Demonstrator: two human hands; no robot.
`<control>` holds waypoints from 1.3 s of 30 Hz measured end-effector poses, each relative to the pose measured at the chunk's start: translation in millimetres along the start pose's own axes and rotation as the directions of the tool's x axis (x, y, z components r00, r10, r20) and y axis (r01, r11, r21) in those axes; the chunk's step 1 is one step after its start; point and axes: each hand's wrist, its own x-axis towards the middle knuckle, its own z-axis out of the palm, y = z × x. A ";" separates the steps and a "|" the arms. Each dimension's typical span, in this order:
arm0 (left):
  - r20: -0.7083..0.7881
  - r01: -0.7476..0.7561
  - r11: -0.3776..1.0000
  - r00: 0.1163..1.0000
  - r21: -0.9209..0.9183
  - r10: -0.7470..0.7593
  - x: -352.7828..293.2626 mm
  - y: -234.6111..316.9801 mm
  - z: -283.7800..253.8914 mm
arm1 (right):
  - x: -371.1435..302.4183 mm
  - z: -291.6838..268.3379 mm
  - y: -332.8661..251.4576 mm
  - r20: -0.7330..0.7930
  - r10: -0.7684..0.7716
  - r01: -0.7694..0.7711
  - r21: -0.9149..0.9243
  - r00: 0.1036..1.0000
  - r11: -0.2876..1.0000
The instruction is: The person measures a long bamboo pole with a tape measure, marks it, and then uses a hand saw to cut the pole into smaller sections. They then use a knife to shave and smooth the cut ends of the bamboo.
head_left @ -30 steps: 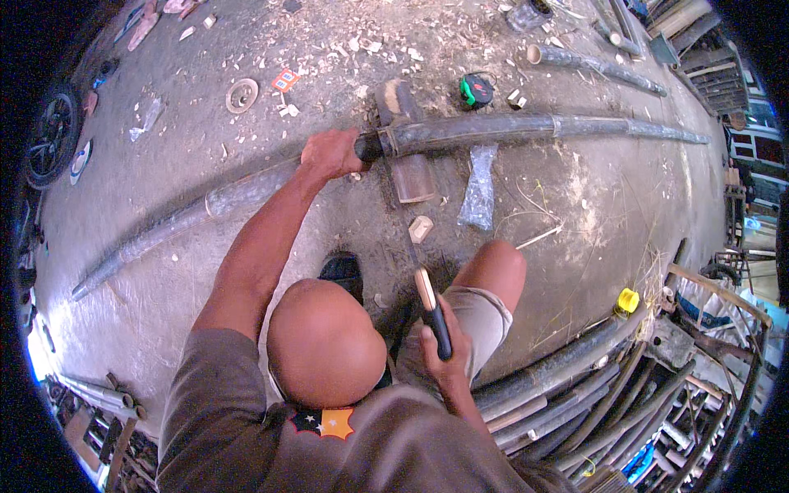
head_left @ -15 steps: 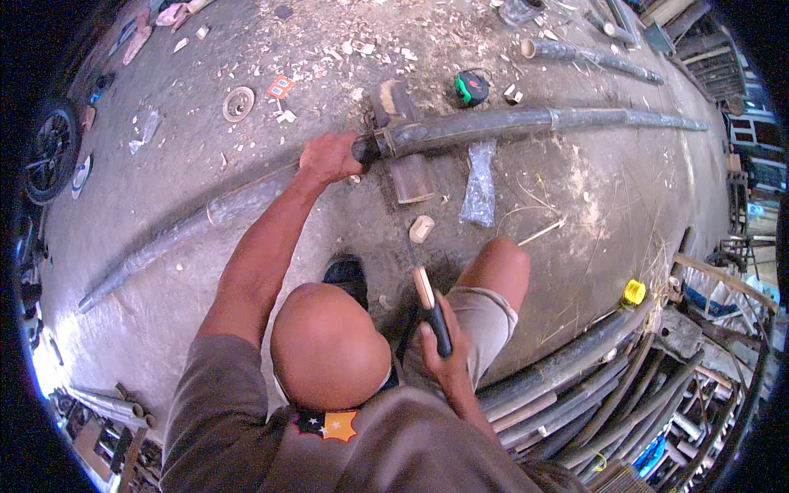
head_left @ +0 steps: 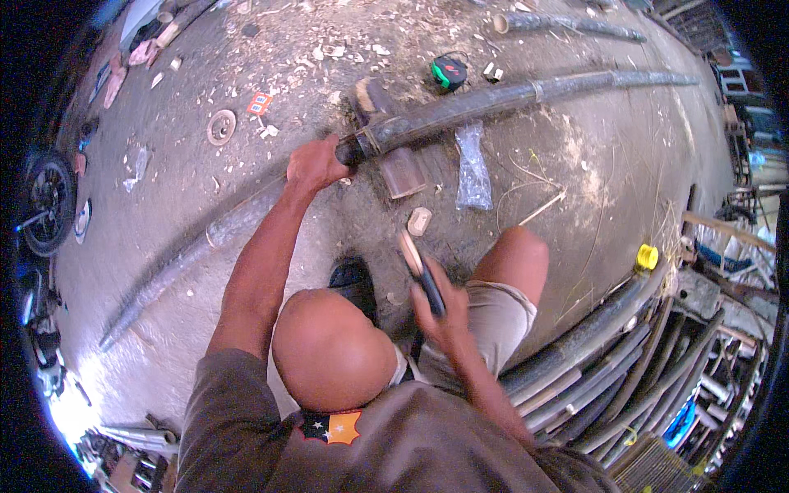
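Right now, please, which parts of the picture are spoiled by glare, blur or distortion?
In the head view, white glare burns out the lower left and brightens the floor nearby; in the same head view, the right hand and its tool look motion-blurred, and the wide lens probably exaggerates the long pole's bend.

From my remote station I record a grey, worn floor (head_left: pixel 633 189), smooth in finish. Pale wood chips (head_left: pixel 362 53) litter its upper centre; dry straw (head_left: pixel 666 238) lies toward the right. I note a strong glare of light (head_left: pixel 78 403) at lower left, reflecting off the floor. A black wheel (head_left: pixel 49 201) stands at the left edge. Stacked poles (head_left: pixel 575 361) occupy the lower right; cluttered framework lines the right edge.
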 end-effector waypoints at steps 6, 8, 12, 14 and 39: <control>0.008 0.023 0.996 1.000 0.086 -0.024 12.1 29.0 -4.9 | 156.5 71.5 9.9 -0.227 -0.146 0.161 0.050 0.963 0.986; 0.052 0.041 0.993 0.998 0.112 -0.047 16.3 29.4 -8.5 | 155.6 70.1 10.8 -0.189 -0.108 0.125 0.078 0.976 0.989; 0.110 0.051 0.993 0.992 0.102 -0.062 14.2 33.2 -11.9 | 110.0 48.5 16.9 -0.116 -0.067 0.073 0.050 0.991 0.996; 0.063 0.041 0.996 0.997 0.077 -0.046 7.9 24.0 -10.2 | 32.6 21.9 14.1 -0.123 -0.076 0.084 0.068 0.990 0.994; 0.012 0.010 1.000 1.000 0.018 -0.010 10.9 36.2 -7.8 | 124.6 34.5 5.3 0.035 0.084 -0.087 0.097 0.996 0.991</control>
